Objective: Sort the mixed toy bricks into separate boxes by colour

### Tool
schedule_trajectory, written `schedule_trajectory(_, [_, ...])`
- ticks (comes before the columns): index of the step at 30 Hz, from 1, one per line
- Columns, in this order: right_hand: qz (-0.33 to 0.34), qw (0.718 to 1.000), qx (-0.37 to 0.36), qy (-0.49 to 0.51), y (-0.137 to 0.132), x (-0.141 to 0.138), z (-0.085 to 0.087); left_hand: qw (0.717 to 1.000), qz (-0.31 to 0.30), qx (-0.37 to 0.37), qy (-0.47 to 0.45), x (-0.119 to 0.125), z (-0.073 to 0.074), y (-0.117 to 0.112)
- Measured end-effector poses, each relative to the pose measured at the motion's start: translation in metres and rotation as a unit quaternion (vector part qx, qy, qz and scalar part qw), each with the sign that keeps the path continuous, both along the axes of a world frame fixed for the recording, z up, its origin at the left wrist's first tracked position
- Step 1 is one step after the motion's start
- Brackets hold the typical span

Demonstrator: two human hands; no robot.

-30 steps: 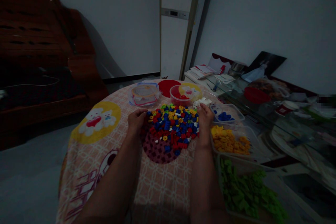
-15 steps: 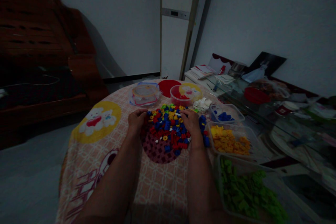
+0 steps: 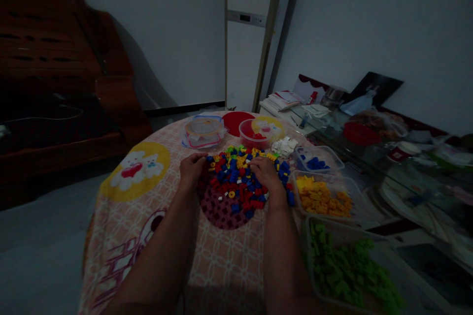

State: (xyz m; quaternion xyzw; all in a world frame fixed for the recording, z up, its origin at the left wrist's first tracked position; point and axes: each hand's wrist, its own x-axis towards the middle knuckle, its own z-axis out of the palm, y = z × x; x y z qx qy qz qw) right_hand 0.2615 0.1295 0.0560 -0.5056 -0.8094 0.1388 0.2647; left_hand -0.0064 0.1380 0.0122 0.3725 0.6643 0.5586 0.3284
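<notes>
A mixed heap of toy building bricks in red, blue, yellow and green, with a few white ones, lies on the round table. At the heap's left edge is my left hand, fingers curled together; whatever they may hold is hidden. My right hand reaches over the right side of the heap. Its thumb and fingers close on a small white brick at the fingertips. Beyond that hand sits a small pile of white bricks on the cloth.
On the right stand clear tubs of blue bricks, yellow bricks and green bricks. A round tub with red bricks is at the back, beside stacked lids. A cluttered glass table adjoins on the right.
My right hand has shifted slightly left and toward me over the heap, the white brick staying at its fingertips. My left hand has hardly moved.
</notes>
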Motion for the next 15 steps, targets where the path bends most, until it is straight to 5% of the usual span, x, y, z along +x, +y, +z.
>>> schedule_trajectory(10, [0.019,1.0,-0.011,0.006,-0.0015,0.0007,0.0064,1.0,-0.007,-0.005,-0.006,-0.0017,-0.0016,0.0018])
schedule_trajectory(15, [-0.029,0.995,-0.02,0.098,-0.0034,0.0034,0.0064,1.0,-0.011,-0.008,-0.027,0.0003,0.0012,-0.0015])
